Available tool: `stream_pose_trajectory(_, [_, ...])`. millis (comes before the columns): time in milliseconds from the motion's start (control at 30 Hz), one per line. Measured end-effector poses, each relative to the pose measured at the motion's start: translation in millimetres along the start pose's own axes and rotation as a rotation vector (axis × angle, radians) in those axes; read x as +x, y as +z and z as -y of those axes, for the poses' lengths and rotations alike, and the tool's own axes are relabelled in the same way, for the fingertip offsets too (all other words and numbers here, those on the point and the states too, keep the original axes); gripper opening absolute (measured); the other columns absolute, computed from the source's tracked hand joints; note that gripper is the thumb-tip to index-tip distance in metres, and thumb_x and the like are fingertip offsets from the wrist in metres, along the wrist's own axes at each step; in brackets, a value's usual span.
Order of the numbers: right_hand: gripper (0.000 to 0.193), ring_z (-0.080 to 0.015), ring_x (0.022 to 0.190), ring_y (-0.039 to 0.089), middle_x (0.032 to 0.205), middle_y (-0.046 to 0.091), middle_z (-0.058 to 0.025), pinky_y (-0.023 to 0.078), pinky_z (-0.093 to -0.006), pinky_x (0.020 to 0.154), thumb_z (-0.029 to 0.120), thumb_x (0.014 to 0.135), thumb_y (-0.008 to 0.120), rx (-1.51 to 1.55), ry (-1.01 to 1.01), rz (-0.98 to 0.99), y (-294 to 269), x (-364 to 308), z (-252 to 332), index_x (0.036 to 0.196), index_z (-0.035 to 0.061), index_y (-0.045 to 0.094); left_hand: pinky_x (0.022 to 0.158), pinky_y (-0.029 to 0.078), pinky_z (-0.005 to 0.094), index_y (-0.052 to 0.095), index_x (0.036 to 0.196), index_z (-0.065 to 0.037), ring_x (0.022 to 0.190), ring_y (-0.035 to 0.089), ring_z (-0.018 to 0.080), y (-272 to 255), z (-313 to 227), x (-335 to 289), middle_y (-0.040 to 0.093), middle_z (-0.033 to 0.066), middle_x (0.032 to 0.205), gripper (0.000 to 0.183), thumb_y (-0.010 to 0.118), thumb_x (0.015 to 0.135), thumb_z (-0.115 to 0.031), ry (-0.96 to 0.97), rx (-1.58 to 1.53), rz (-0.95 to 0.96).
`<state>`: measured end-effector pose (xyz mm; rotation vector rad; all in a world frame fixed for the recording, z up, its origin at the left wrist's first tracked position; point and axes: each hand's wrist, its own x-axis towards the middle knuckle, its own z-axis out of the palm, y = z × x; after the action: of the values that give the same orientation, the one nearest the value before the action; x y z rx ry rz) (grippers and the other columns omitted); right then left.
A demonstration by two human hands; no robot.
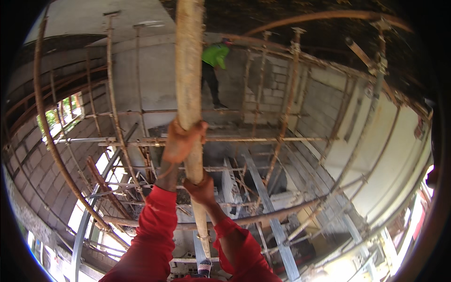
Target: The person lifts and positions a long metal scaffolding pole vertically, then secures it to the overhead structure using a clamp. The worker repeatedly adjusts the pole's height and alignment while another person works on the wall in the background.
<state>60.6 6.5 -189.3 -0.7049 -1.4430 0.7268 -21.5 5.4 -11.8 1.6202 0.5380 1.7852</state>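
The left hand (pixel 181 141) is wrapping around a thick, pale wooden pole (pixel 189 70), fingers curled tight over its front, while the right hand (pixel 201 188) is gripping the same pole just below, closed around it from the right side. Both forearms are coming up from the lower edge in red sleeves (pixel 155 230). The pole is standing close to upright in the middle of the view, running from the top edge down between the two hands and narrowing to an end near the lower edge, where a foot (pixel 204 268) is showing beside it.

All around, rusty scaffold tubes (pixel 117 141) are crossing in horizontal and upright runs, with a long curved tube (pixel 244 218) passing just behind the right forearm. Grey steel beams (pixel 277 230) are slanting down to the right. Behind the scaffold, a grey block wall (pixel 277 89) is rising, and another person in a bright green shirt (pixel 215 55) is standing on a scaffold rail well beyond the hands. Daylight is entering through an opening (pixel 63 113) at the left.
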Motion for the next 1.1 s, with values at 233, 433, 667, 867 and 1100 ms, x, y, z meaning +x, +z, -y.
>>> stream_pose_trajectory(233, [0.026, -0.0075, 0.077, 0.063, 0.084, 0.070, -0.0031, 0.053, -0.0275, 0.069, 0.008, 0.080, 0.074, 0.126, 0.058, 0.060, 1.3, -1.0, 4.0, 0.102, -0.0026, 0.065, 0.054, 0.051, 0.0305, 0.058, 0.104, 0.000, 0.061, 0.060, 0.0119, 0.3, -2.4, 1.1, 0.062, 0.0045, 0.078, 0.020, 0.071, 0.089, -0.006, -0.025, -0.084, 0.010])
stream_pose_trajectory(433, [0.028, -0.0077, 0.077, 0.062, 0.084, 0.069, -0.0034, 0.053, -0.0270, 0.070, 0.009, 0.079, 0.075, 0.181, 0.076, 0.060, 1.8, -1.2, 4.4, 0.103, -0.0025, 0.066, 0.054, 0.051, 0.0307, 0.058, 0.103, 0.000, 0.061, 0.060, 0.0119, 3.1, -5.1, 0.3, 0.063, 0.0053, 0.079, 0.021, 0.072, 0.089, -0.007, -0.020, -0.066, -0.014])
stream_pose_trajectory(667, [0.037, -0.0117, 0.081, 0.065, 0.087, 0.072, -0.0072, 0.054, -0.0308, 0.073, 0.013, 0.078, 0.076, 0.129, 0.059, 0.040, -0.2, -1.1, 6.5, 0.109, -0.0039, 0.065, 0.054, 0.050, 0.0310, 0.057, 0.098, -0.001, 0.059, 0.060, 0.0140, 4.3, -6.7, -0.2, 0.060, 0.0044, 0.075, 0.016, 0.070, 0.092, -0.009, -0.029, 0.003, -0.011])
stream_pose_trajectory(867, [0.035, -0.0121, 0.081, 0.065, 0.088, 0.072, -0.0103, 0.055, -0.0322, 0.072, 0.014, 0.078, 0.075, 0.126, -0.011, 0.016, -1.6, -0.4, 9.1, 0.106, -0.0037, 0.065, 0.056, 0.051, 0.0315, 0.058, 0.099, -0.001, 0.060, 0.060, 0.0147, 4.0, -3.9, 0.9, 0.061, 0.0050, 0.076, 0.013, 0.068, 0.094, -0.007, -0.021, -0.022, 0.001])
stream_pose_trajectory(1100, [0.033, -0.0136, 0.079, 0.067, 0.086, 0.072, -0.0134, 0.055, -0.0332, 0.071, 0.016, 0.077, 0.076, 0.158, 0.013, 0.032, -0.3, 1.6, 0.4, 0.103, -0.0018, 0.065, 0.056, 0.052, 0.0316, 0.060, 0.101, 0.001, 0.063, 0.060, 0.0157, 3.1, 0.9, 2.3, 0.062, 0.0071, 0.079, 0.013, 0.069, 0.093, -0.007, -0.011, -0.061, -0.004])
